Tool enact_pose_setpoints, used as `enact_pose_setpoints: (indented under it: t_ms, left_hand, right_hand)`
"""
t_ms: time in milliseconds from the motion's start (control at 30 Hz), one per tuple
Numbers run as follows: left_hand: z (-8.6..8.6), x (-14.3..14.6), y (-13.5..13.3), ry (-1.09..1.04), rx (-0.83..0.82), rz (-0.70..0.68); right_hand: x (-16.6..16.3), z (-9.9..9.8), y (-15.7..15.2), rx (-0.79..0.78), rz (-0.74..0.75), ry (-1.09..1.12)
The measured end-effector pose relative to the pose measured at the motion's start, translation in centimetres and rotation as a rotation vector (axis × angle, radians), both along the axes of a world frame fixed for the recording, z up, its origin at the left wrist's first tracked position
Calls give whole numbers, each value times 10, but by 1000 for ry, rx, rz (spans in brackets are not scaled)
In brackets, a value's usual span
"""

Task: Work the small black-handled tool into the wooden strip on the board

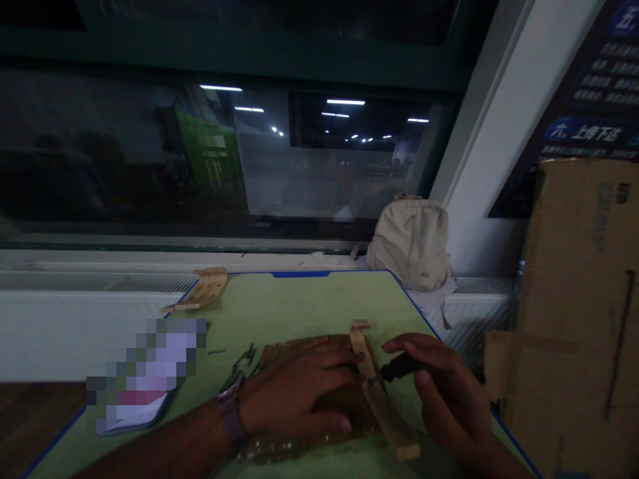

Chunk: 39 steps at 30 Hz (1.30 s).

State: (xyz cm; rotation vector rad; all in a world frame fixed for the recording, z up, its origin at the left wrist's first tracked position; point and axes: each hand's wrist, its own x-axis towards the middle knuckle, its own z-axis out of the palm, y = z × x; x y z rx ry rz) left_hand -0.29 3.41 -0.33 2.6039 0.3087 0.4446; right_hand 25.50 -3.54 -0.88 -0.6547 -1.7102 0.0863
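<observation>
A curved wooden strip (383, 407) lies slantwise over a brown board (357, 406) on the table. My left hand (299, 386), with a watch at its wrist, is spread flat over the board, and its fingertips touch the strip's left edge. Between the thumb and fingers of my right hand (446, 382) is a black-handled screwdriver (402, 366). Its tip meets the strip near the middle, pointing left; the exact contact is too dark to make out. Left of the board lie several small dark metal pieces (244, 359), probably screws.
Another curved wooden piece with holes (207, 290) sits at the table's far left corner. A blurred-out phone-like object (154, 379) lies at left. Beyond the green table (304, 299) are a beige backpack (412, 243) and a window; a large cardboard box (574, 299) stands at right.
</observation>
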Motion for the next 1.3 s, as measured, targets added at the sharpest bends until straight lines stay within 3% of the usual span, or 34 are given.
enact_pose_setpoints:
  t_ms: [133, 233, 400, 533, 767, 1033, 1300]
  left_hand:
    - [1, 0, 0, -29, 9, -13]
    - [2, 0, -1, -52, 21, -11]
    - [2, 1, -2, -54, 33, -1]
    - [1, 2, -1, -44, 40, -6]
    - [4, 2, -1, -34, 4, -14]
    - [2, -1, -2, -22, 15, 2]
    - [7, 0, -3, -31, 7, -5]
  right_hand:
    - [-4, -4, 4, -32, 20, 87]
    - [-8, -5, 10, 41, -17, 171]
    - [-3, -5, 11, 140, -108, 62]
    - [1, -7, 5, 79, -97, 20]
    - [-6, 1, 5, -65, 87, 120]
    - [-2, 0, 11, -4, -52, 193]
    - [-7, 4, 2, -150, 182, 126]
